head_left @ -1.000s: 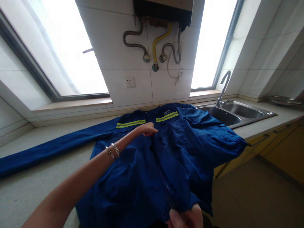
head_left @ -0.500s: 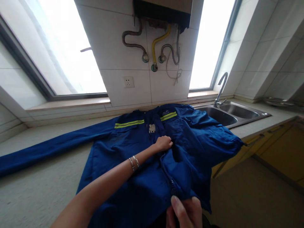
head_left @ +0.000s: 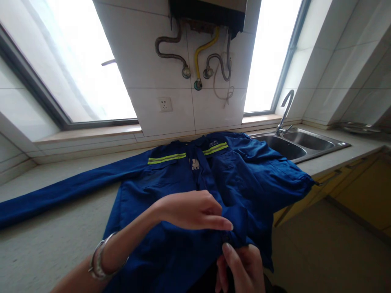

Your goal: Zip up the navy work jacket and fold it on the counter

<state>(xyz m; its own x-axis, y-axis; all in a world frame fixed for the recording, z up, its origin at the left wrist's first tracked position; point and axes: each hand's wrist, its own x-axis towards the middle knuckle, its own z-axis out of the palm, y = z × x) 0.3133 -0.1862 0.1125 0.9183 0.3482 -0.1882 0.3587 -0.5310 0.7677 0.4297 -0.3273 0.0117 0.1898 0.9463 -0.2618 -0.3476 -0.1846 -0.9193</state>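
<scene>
A blue work jacket (head_left: 171,183) with yellow reflective stripes lies face up on the stone counter (head_left: 45,240), one sleeve stretched far to the left. My left hand (head_left: 192,209), with bracelets on the wrist, hovers over the jacket's front near its lower end, fingers together and pointing right. Just below it, my right hand (head_left: 241,266) pinches the bottom of the jacket's front opening at the counter's near edge. The zipper pull is hidden by my fingers.
A steel double sink (head_left: 299,144) with a tap (head_left: 284,112) sits at the right, and the jacket's right side drapes towards it. Windows, a wall socket (head_left: 165,104) and water heater pipes (head_left: 198,61) are behind. Yellow cabinets (head_left: 360,191) stand at the right.
My left hand has drawn back from the jacket's chest down to its lower front, close to my right hand. The right hand keeps its hold on the hem.
</scene>
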